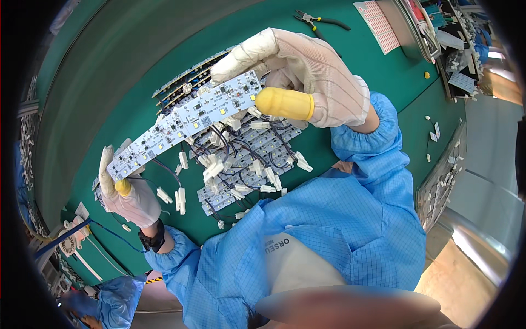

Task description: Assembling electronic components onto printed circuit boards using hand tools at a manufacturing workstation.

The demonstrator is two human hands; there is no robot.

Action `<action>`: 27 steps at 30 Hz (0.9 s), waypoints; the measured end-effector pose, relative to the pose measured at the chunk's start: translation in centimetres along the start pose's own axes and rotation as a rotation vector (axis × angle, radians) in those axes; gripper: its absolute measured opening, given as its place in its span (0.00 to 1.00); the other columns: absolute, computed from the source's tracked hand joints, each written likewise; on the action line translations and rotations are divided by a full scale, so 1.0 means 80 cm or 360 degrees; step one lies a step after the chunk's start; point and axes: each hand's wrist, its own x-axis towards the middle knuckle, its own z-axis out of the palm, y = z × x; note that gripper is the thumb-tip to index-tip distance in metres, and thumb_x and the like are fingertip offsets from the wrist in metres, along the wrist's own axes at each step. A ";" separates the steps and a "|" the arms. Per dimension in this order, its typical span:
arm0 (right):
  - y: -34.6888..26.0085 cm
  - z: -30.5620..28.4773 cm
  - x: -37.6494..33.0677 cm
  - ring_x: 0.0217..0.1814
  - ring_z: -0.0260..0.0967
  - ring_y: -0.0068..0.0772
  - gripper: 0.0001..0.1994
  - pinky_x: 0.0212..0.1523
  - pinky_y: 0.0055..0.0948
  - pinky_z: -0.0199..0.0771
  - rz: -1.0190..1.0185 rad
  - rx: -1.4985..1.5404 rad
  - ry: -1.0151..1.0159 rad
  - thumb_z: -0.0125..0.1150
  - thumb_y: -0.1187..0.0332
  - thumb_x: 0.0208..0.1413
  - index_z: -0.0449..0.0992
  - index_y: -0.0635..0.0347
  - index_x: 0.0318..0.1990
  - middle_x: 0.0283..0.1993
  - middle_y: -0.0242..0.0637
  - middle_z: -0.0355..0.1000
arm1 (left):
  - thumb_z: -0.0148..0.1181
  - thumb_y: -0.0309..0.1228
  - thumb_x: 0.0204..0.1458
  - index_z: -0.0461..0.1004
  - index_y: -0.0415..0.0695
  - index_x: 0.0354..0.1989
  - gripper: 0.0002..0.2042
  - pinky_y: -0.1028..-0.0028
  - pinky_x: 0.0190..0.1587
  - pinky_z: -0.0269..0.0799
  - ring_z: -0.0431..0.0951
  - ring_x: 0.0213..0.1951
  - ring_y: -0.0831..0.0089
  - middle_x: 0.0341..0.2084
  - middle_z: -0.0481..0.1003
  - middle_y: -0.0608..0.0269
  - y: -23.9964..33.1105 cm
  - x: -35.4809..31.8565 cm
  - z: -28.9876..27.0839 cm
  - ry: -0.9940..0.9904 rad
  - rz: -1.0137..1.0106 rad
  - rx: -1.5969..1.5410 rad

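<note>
Between my two hands hangs a long white LED circuit board [183, 122], tilted up to the right, its face with small chips and yellow LEDs turned toward me. My left hand [134, 202], gloved with a yellow cot on the thumb, grips its lower left end. Its upper right end is pinched by my right hand [318, 77], also gloved, with a yellow thumb cot. Below and behind lies a pile of similar boards [268, 147] with dark wires and white plug connectors [212, 171]. More boards stand stacked in a row [192, 74] behind, partly hidden by the held board and right hand.
Green matting [246, 16] covers the bench. Side cutters [315, 21] lie at the back, near a sheet with red marks [378, 26]. A tray of small parts [442, 170] stands right. At lower left are a small white fan [68, 242] and another person's blue sleeve [121, 300].
</note>
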 end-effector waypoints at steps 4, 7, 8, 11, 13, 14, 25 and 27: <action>0.000 -0.003 -0.001 0.48 0.69 0.31 0.42 0.37 0.17 0.72 0.0193 0.0056 -0.0040 0.61 0.40 0.41 0.62 0.71 0.52 0.51 0.51 0.66 | 0.52 0.52 0.52 0.64 0.32 0.52 0.32 0.84 0.32 0.72 0.76 0.39 0.69 0.41 0.73 0.41 -0.012 0.004 -0.013 -0.0210 -0.0038 -0.0259; -0.005 0.002 0.000 0.46 0.70 0.30 0.41 0.34 0.16 0.72 0.0288 0.0039 0.0001 0.61 0.41 0.41 0.62 0.71 0.52 0.51 0.51 0.66 | 0.53 0.52 0.51 0.63 0.33 0.52 0.32 0.83 0.32 0.73 0.77 0.40 0.66 0.41 0.73 0.41 -0.011 0.002 -0.012 -0.0200 -0.0063 -0.0305; -0.005 0.002 0.001 0.46 0.70 0.30 0.41 0.34 0.16 0.72 0.0288 0.0044 -0.0005 0.61 0.41 0.41 0.62 0.71 0.52 0.51 0.51 0.66 | 0.54 0.51 0.51 0.63 0.33 0.53 0.32 0.82 0.33 0.73 0.77 0.40 0.65 0.41 0.73 0.42 -0.009 0.001 -0.010 -0.0164 -0.0093 -0.0397; -0.006 0.001 0.001 0.45 0.71 0.30 0.40 0.35 0.17 0.72 0.0235 0.0042 0.0021 0.61 0.42 0.42 0.62 0.72 0.52 0.51 0.51 0.66 | 0.57 0.50 0.49 0.63 0.34 0.52 0.31 0.80 0.33 0.74 0.76 0.41 0.61 0.41 0.73 0.43 0.005 -0.003 0.006 0.0021 -0.0035 -0.0430; -0.005 -0.005 0.001 0.44 0.71 0.31 0.40 0.31 0.16 0.72 0.0134 -0.0084 -0.0038 0.59 0.42 0.43 0.62 0.72 0.52 0.50 0.52 0.66 | 0.58 0.49 0.48 0.63 0.35 0.52 0.31 0.79 0.33 0.75 0.76 0.42 0.59 0.41 0.73 0.43 0.001 -0.001 0.000 -0.0017 -0.0002 -0.0454; -0.002 -0.007 0.003 0.44 0.71 0.31 0.40 0.31 0.16 0.72 0.0131 -0.0073 -0.0053 0.59 0.42 0.43 0.62 0.72 0.52 0.50 0.52 0.66 | 0.59 0.48 0.48 0.63 0.35 0.52 0.31 0.78 0.34 0.75 0.76 0.43 0.57 0.40 0.73 0.43 -0.001 -0.001 -0.003 -0.0062 0.0032 -0.0481; 0.023 -0.014 0.011 0.46 0.67 0.28 0.19 0.43 0.22 0.68 0.0167 -0.0026 -0.0029 0.53 0.67 0.53 0.65 0.69 0.50 0.49 0.45 0.69 | 0.63 0.44 0.46 0.65 0.33 0.49 0.29 0.72 0.36 0.76 0.78 0.34 0.63 0.38 0.73 0.40 0.002 -0.012 -0.006 -0.0125 0.0361 -0.0365; 0.027 -0.002 0.015 0.30 0.67 0.18 0.25 0.27 0.13 0.65 0.0048 -0.0062 0.0077 0.53 0.58 0.54 0.64 0.71 0.51 0.46 0.44 0.70 | 0.65 0.43 0.43 0.66 0.32 0.48 0.29 0.76 0.29 0.74 0.77 0.28 0.69 0.37 0.74 0.43 0.021 -0.017 -0.005 -0.0166 0.0216 -0.0597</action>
